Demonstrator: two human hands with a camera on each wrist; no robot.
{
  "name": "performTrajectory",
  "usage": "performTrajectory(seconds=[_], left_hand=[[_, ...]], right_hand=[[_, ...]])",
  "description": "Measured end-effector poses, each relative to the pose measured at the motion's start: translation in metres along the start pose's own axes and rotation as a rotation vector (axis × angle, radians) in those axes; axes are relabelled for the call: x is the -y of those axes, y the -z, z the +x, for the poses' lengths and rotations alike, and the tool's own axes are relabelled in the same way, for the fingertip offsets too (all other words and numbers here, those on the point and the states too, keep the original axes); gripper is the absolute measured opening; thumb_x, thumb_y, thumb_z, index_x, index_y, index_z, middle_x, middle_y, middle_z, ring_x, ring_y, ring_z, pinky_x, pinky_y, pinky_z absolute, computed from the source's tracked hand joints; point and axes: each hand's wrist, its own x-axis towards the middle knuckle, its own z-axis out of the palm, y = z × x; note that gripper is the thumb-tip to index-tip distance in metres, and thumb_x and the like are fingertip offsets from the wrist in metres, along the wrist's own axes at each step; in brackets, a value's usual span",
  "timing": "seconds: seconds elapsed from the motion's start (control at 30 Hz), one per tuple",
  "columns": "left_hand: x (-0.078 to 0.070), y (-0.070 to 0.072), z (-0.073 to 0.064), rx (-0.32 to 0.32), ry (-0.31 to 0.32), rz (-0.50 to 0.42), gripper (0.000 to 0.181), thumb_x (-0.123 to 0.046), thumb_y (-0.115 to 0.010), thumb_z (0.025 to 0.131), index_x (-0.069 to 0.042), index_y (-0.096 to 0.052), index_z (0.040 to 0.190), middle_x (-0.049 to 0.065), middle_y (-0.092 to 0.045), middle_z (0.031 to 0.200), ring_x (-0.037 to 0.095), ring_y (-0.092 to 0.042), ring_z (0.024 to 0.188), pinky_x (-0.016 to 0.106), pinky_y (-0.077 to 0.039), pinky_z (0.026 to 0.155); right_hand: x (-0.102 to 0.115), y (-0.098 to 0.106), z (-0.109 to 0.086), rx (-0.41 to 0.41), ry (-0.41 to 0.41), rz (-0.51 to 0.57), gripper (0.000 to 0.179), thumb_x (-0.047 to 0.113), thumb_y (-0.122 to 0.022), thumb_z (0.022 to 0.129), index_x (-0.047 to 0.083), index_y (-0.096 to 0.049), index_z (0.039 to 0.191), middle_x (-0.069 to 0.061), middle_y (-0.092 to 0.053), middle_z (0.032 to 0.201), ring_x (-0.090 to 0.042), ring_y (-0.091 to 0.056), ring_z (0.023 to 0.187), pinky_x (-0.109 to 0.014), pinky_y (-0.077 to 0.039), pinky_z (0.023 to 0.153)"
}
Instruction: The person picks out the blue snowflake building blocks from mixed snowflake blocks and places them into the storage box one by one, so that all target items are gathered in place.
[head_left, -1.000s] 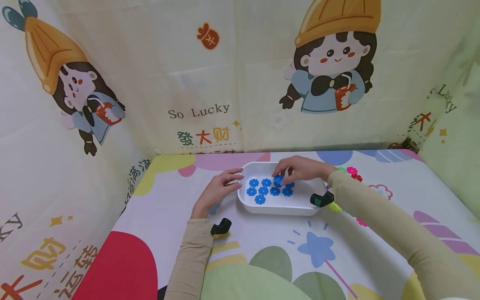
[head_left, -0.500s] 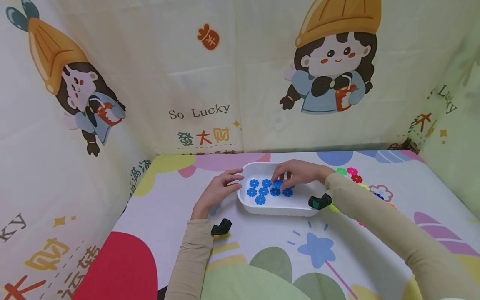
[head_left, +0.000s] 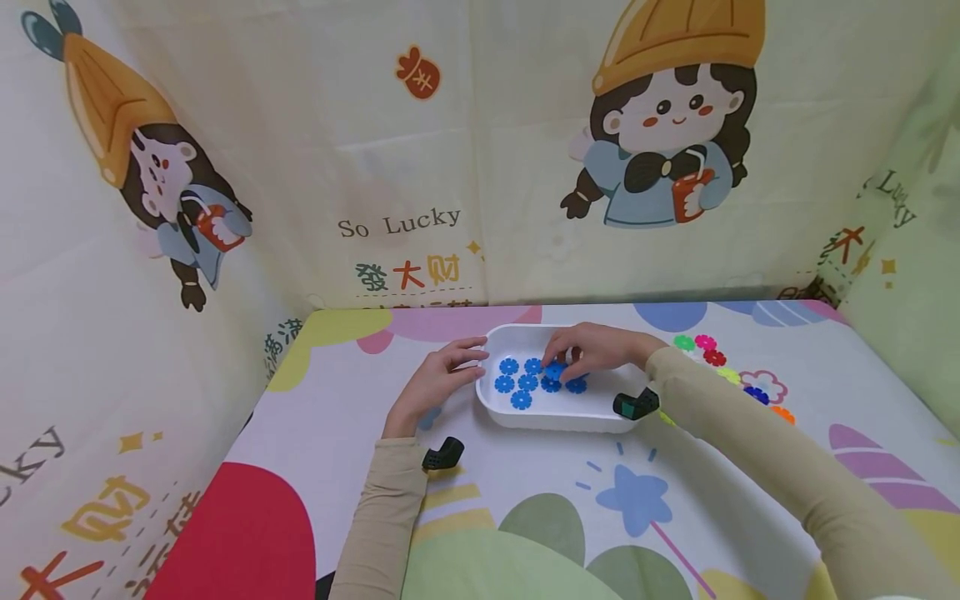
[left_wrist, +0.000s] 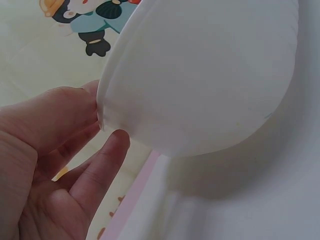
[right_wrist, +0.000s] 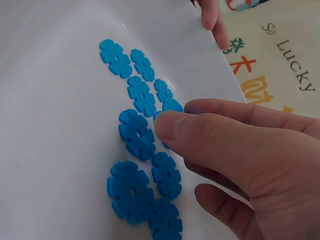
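A white oval-ended tray [head_left: 570, 422] holds several blue snowflake discs [right_wrist: 132, 192], grouped toward its left half. My right hand [head_left: 600, 346] is over the tray's middle, pinching one blue snowflake disc [head_left: 554, 370] between thumb and fingers. In the right wrist view the thumb covers part of that disc, and other discs lie flat around it. My left hand [head_left: 435, 383] is at the tray's left end, its relaxed fingers touching the rim. In the left wrist view, the fingers [left_wrist: 65, 112] meet the outer edge of the white wall [left_wrist: 200, 75].
Right of the tray, loose snowflake discs lie on the patterned tabletop [head_left: 525, 475], among them a green disc [head_left: 683, 342], a red disc [head_left: 715, 357], a dark blue disc [head_left: 757, 394] and an orange disc [head_left: 783, 415]. A printed cloth [head_left: 517, 167] hangs behind the table.
My right hand has dropped slightly and shifted a little left, its fingers staying at the same disc. More loose discs show beyond the right sleeve. The left hand stays at the rim.
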Motion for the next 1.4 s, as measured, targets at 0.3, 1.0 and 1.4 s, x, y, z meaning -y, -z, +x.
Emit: performTrajectory(seconds=[0.3, 1.0, 1.4], left_hand=[[0.000, 0.000, 0.001, 0.000, 0.002, -0.002, 0.039, -0.019, -0.068, 0.093, -0.001, -0.063, 0.127, -0.008, -0.048, 0.145, 0.022, -0.057, 0.123, 0.033, -0.047, 0.101], [-0.001, 0.001, 0.001, 0.000, 0.008, 0.007, 0.038, -0.019, -0.068, 0.094, -0.002, -0.063, 0.128, -0.009, -0.047, 0.145, 0.021, -0.056, 0.124, 0.033, -0.047, 0.101], [-0.004, 0.000, -0.001, 0.008, 0.006, -0.018, 0.038, -0.017, -0.068, 0.093, -0.001, -0.063, 0.127, -0.002, -0.046, 0.147, 0.026, -0.055, 0.125, 0.036, -0.047, 0.102]], right_hand=[[0.007, -0.001, 0.002, 0.039, 0.007, -0.024, 0.031, 0.028, -0.075, 0.087, 0.022, -0.071, 0.118, 0.005, -0.060, 0.115, -0.016, -0.056, 0.099, -0.031, -0.053, 0.088], [0.011, -0.005, 0.014, 0.213, 0.028, -0.112, 0.028, 0.032, -0.075, 0.087, 0.033, -0.071, 0.114, 0.014, -0.060, 0.105, -0.010, -0.054, 0.094, -0.031, -0.048, 0.087], [0.016, -0.005, 0.014, 0.240, 0.029, -0.106, 0.028, 0.032, -0.076, 0.086, 0.031, -0.072, 0.114, 0.014, -0.060, 0.107, -0.010, -0.054, 0.096, -0.030, -0.048, 0.089]])
